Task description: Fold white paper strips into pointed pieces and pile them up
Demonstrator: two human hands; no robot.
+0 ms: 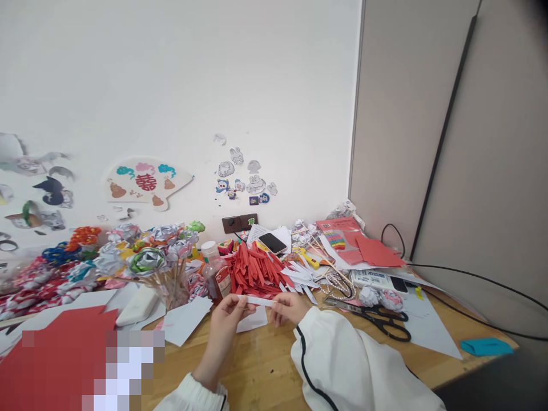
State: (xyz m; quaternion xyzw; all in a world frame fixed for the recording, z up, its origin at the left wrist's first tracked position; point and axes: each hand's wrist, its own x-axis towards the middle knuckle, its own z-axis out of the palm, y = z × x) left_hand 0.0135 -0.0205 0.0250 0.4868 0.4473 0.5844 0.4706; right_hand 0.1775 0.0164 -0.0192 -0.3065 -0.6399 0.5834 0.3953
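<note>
Between my two hands a narrow white paper strip (260, 301) is stretched out above the wooden table. My left hand (233, 314) pinches its left end with thumb and fingers, while my right hand (289, 309) grips the right end. Just beyond the strip lies a heap of folded red paper strips (254, 268). Folded white strips (302, 275) spread out on its right side. A bottle with an orange-red label (217, 274) stands behind my left hand. Under the strip, a white sheet of paper (252, 321) lies on the table.
Black-handled scissors (385, 322) lie right of my right sleeve. A phone (273, 243) rests behind the red heap. Paper flowers on sticks (149, 260) stand at the left, near a white box-like object (137, 305) and red paper sheets (64, 348). Blue folded paper (487, 346) sits at the right edge.
</note>
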